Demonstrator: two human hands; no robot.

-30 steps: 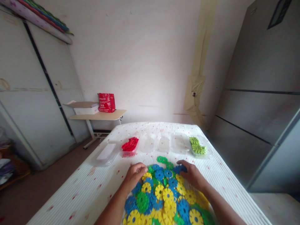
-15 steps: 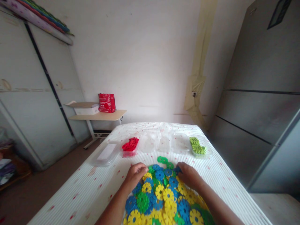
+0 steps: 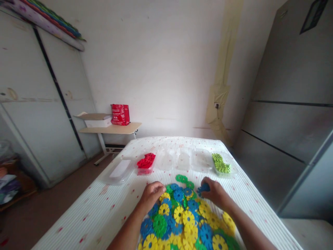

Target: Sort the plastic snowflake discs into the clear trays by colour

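Facing wall (image 3: pixel 156 69); discs (image 3: pixel 190 233) on tablecloth (image 3: pixel 99 208)

Single view, head-worn: camera sits above the near end of the table (image 3: pixel 88 211). Faces forward and down, along the table toward the wall (image 3: pixel 161 76) beyond it. Table's near end close, far end well off; wide coverage, both sides included.

The striped table (image 3: pixel 104 208) bears notched discs (image 3: pixel 179 214) and apparently 6 clear containers (image 3: pixel 202 163).
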